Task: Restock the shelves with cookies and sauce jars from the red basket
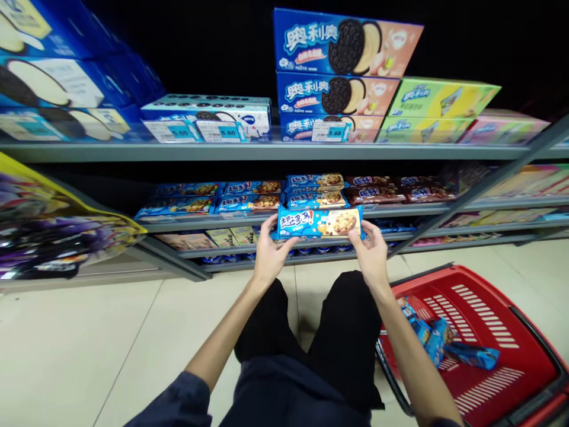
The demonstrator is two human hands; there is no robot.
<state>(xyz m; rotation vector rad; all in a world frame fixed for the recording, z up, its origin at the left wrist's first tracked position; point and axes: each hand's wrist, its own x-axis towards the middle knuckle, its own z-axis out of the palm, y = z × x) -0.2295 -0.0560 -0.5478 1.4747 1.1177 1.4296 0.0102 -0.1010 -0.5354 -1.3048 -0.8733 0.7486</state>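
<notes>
both the left hand (272, 254) and the right hand (371, 254) are gripping a blue cookie packet (317, 224)
they are pinching its opposite ends; beyond it, a shelf (400, 212) is carrying similar packets (249, 203); at the right, a red basket (524, 356) is holding more blue packets (438, 341).

Cookie packet (317, 224), in grip: glossy plastic film. Shelf edge (267, 153), above: smooth metal, to my eye. Basket (498, 293), right of grip: plastic. Trousers (351, 320), below: matt cloth.

The upper shelf (275, 152) carries boxes (306, 92), the shelf below (409, 212) holds packets (240, 203); the tiled floor (89, 338) bears a red basket (522, 332).
</notes>
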